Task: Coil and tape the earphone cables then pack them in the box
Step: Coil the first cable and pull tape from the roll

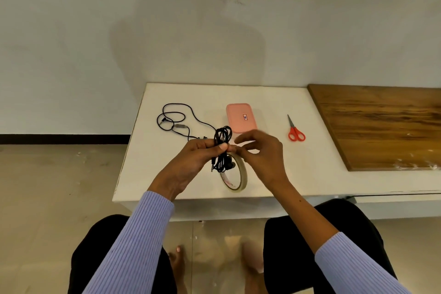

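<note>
My left hand (195,157) grips a coiled black earphone cable (223,137) at its middle, above the white table. My right hand (260,150) is close beside it, its fingertips pinching a clear strip of tape (241,148) at the coil. A roll of clear tape (235,178) stands on the table just below the coil. A second black earphone cable (175,117) lies loose and uncoiled at the table's back left. The pink box (241,117), lid on, sits behind my hands.
Red-handled scissors (296,130) lie to the right of the box. A brown wooden board (379,124) covers the table's right part. The white table (310,169) ends at a front edge near my knees; floor lies to the left.
</note>
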